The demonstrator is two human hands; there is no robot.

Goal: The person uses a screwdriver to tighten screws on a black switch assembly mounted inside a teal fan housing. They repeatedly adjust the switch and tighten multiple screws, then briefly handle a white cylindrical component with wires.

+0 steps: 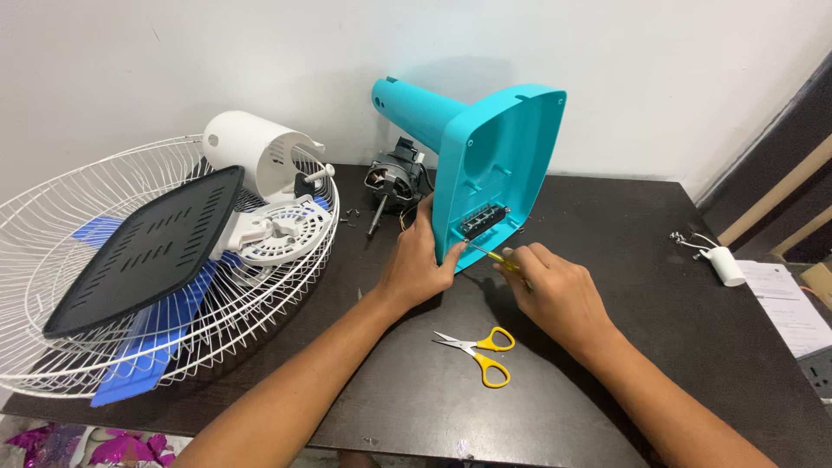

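Two hands met mid-frame: left hand [414, 264] clasped the light, stiff turquoise plastic fan base [494, 165] by its edge; right hand's [555, 290] grip pinched a yellow-handled screwdriver [492, 255].

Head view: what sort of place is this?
Probably a home repair spot, not a shop floor: a dark table against a plain white wall, with a dismantled fan's teal base, wire guard and motor.

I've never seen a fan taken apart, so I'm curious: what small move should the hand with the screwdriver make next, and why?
Probably seat the tip and turn. The right hand holds a yellow-handled screwdriver whose tip sits by the dark switch block inside the turquoise fan base, while the left hand steadies that base on its edge.
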